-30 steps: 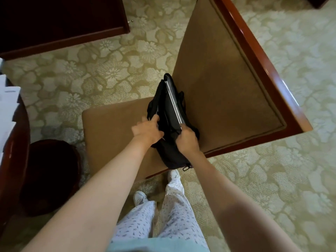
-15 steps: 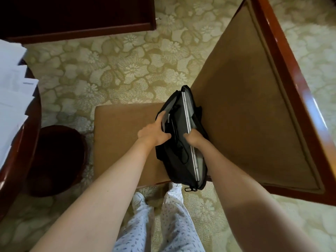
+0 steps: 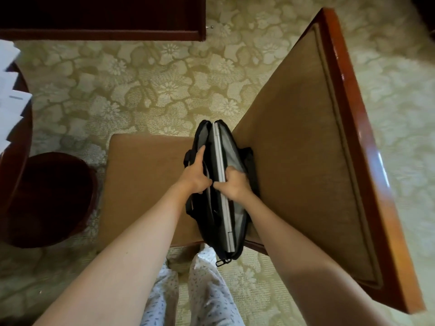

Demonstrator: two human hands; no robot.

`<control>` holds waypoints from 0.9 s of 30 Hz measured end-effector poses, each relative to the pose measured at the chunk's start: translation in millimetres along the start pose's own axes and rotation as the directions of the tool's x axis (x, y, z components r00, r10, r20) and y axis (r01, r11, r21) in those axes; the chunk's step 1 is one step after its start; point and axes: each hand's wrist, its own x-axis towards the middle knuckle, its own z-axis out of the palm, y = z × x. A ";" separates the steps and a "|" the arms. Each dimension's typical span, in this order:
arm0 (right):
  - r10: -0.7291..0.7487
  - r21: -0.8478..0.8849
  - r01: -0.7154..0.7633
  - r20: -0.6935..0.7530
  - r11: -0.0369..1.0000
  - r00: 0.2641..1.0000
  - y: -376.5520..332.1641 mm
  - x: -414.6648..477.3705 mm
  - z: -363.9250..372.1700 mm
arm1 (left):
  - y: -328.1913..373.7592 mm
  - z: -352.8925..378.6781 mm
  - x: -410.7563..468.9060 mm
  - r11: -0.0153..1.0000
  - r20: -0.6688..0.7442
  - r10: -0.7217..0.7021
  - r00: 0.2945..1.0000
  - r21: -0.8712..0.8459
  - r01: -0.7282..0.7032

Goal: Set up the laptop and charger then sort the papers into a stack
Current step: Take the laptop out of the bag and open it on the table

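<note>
The right hand (image 3: 234, 187) is clamped on the top edge of a slim silver laptop (image 3: 218, 149), fingers curled over the far side and thumb on the near side, about halfway along its length. The laptop stands on edge inside an open black bag (image 3: 200, 217), with the bag's grey lining showing on both sides of the grip. Just to the left of that grip, nearly touching it, the left hand (image 3: 196, 176) grips the bag's left wall, one finger stretched forward along the rim. Under both hands the bag sits upright on a brown chair seat (image 3: 146, 180), its right side leaning against the padded chair back (image 3: 294, 161) just right of the right hand. Well to the left of the hands, white papers (image 3: 9, 109) lie fanned on a dark round table (image 3: 23, 142), with a dark wastebasket (image 3: 47, 198) beside it on the flowered carpet (image 3: 153, 90). Below the grip, patterned trousers (image 3: 207, 290) show
</note>
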 end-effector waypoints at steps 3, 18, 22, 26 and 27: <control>-0.034 -0.030 0.032 -0.064 0.999 0.997 -2.6 -14.4 -2.5 | 1.5 0.4 -0.6 1.000 -0.008 -0.010 1.000 -0.009 0.010; -0.135 0.147 0.211 -0.408 0.966 0.903 -76.0 -82.5 -92.3 | 44.2 -2.9 -26.1 0.942 0.092 0.051 0.994 -0.336 -0.017; -0.192 0.256 0.344 -0.474 0.903 0.859 -101.1 -106.7 -130.0 | 55.7 -15.8 -45.5 0.785 0.112 0.062 0.992 -0.619 0.021; -0.204 0.360 0.418 -0.502 0.834 0.840 -124.5 -124.7 -158.3 | 70.9 -28.2 -57.0 0.619 0.090 0.154 0.984 -0.785 -0.025; -0.208 0.366 0.425 -0.503 0.828 0.839 -130.4 -128.2 -163.2 | 77.6 -32.9 -59.6 0.568 0.047 0.168 0.985 -0.821 -0.058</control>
